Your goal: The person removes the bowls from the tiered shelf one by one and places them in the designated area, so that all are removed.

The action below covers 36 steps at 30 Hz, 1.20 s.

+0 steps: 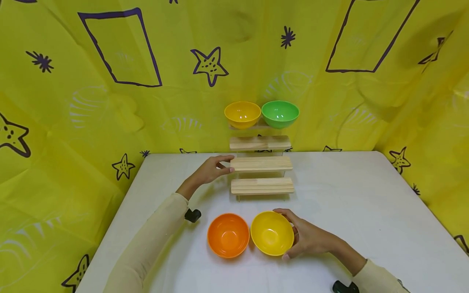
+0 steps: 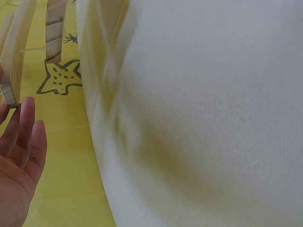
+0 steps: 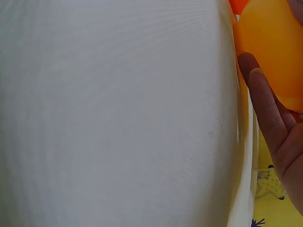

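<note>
Head view, left hand: the left hand [image 1: 212,170] pinched the left end of a step on the stand [image 1: 261,164], index finger behind, thumb in front, the gap between them narrow.
Head view, right hand: the right hand [image 1: 311,236] held the yellow bowl [image 1: 272,234], its fingers and thumb spread wide round the right side of the rim.
Head view, table: the yellow bowl was on the near side of the table [image 1: 348,191], in front of the stand. The orange bowl [image 1: 228,236] sat just beside it; whether the two touched, I could not tell. The stand was close to the far edge, by the yellow cloth [image 1: 176,89].
Head view, top step: the rear yellow bowl [image 1: 242,115] and the green bowl [image 1: 280,114] sat side by side, wider than the step beneath.
Head view, risk: a tug by the left hand seemed likely to rock the stand and tip those overhanging bowls; a leftward push on the yellow bowl would probably have knocked the orange one.
Left wrist view, fingers: they reached up to the step's end; the thumb was not clear.
Right wrist view, fingers: long and nearly straight, they lay against the yellow bowl's outer wall.
Right wrist view, risk: that smooth, curved wall might have slipped under a light grip.
</note>
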Motion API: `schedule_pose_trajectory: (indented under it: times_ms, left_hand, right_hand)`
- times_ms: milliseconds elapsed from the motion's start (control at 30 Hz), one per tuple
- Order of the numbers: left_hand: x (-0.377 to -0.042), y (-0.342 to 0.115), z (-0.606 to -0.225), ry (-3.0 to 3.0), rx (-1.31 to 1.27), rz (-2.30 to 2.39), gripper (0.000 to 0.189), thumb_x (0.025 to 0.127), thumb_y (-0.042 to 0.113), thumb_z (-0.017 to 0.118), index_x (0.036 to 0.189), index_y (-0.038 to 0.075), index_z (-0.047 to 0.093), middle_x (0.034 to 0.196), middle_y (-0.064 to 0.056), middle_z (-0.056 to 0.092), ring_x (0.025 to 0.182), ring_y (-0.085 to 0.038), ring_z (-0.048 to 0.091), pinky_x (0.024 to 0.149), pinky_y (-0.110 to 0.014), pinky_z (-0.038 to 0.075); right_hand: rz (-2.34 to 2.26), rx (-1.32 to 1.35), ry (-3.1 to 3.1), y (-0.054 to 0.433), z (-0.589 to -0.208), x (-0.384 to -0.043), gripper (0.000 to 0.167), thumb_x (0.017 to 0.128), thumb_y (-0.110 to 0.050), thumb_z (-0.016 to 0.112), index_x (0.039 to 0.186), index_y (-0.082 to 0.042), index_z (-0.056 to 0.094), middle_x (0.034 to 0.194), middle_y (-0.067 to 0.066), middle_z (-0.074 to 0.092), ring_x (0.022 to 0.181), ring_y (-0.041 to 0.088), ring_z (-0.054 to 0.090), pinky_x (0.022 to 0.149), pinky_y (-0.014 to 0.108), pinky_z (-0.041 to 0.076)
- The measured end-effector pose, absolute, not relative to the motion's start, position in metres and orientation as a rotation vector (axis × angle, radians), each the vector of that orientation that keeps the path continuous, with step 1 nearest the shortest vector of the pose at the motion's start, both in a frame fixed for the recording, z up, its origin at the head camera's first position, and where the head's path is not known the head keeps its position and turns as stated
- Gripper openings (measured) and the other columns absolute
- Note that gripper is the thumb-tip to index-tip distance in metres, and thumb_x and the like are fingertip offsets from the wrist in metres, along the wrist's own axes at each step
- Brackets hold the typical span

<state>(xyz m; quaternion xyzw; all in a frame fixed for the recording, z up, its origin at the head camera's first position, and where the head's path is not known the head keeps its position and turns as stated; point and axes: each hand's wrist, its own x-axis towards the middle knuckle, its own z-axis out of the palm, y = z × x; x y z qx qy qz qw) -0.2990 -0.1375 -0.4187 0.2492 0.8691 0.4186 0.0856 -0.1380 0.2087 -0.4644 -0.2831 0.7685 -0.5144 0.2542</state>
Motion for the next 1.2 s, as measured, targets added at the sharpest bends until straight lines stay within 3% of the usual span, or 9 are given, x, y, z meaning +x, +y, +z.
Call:
schedule_pose_trajectory:
  times_ms: [367, 500, 633, 800, 1200]
  left_hand:
    - [-0.299, -0.139, -0.419, 2.585, 0.730, 1.239, 0.056, 0.097, 0.030, 0.068, 0.149, 0.015, 0.052, 0.151, -0.008, 0.052, 0.115, -0.033, 0.064, 0.091, -0.043, 0.056]
    - [-0.299, -0.138, -0.419, 2.589, 0.730, 1.236, 0.056, 0.097, 0.030, 0.068, 0.148, 0.016, 0.052, 0.150, -0.008, 0.053, 0.115, -0.032, 0.065, 0.091, -0.043, 0.056]
    - [-0.300, -0.138, -0.419, 2.592, 0.734, 1.238, 0.055, 0.097, 0.029, 0.068, 0.148, 0.015, 0.052, 0.149, -0.008, 0.054, 0.115, -0.032, 0.066, 0.092, -0.044, 0.056]
    - [-0.301, -0.138, -0.421, 2.593, 0.738, 1.243, 0.055, 0.097, 0.028, 0.068, 0.148, 0.014, 0.052, 0.148, -0.008, 0.055, 0.114, -0.032, 0.066, 0.092, -0.044, 0.055]
    - [-0.301, -0.138, -0.421, 2.595, 0.716, 1.240, 0.055, 0.097, 0.030, 0.068, 0.148, 0.016, 0.052, 0.145, -0.010, 0.058, 0.113, -0.031, 0.066, 0.089, -0.042, 0.056]
  right_hand:
    - [-1.372, -0.739, 2.071, 0.208, -0.461, -0.136, 0.113, 0.073, -0.017, 0.090, 0.158, -0.009, 0.016, 0.144, 0.025, 0.039, 0.105, 0.030, 0.060, 0.087, 0.028, 0.055]
    - [-1.403, -0.735, 1.986, 0.212, -0.459, -0.136, 0.114, 0.076, -0.013, 0.088, 0.159, -0.011, 0.010, 0.151, 0.029, 0.029, 0.104, 0.029, 0.065, 0.087, 0.031, 0.057]
    - [-1.417, -0.746, 1.980, 0.219, -0.458, -0.139, 0.113, 0.077, -0.012, 0.087, 0.159, -0.010, 0.010, 0.158, 0.030, 0.021, 0.098, 0.023, 0.069, 0.077, 0.036, 0.060]
    - [-1.401, -0.817, 2.098, 0.231, -0.452, -0.145, 0.107, 0.081, -0.012, 0.085, 0.159, -0.008, 0.012, 0.156, 0.030, 0.026, 0.088, 0.021, 0.069, 0.068, 0.036, 0.060]
    - [-1.482, -0.820, 2.335, 0.253, -0.421, -0.170, 0.091, 0.087, -0.007, 0.078, 0.157, -0.009, 0.021, 0.148, 0.029, 0.038, 0.081, 0.018, 0.071, 0.068, 0.032, 0.059]
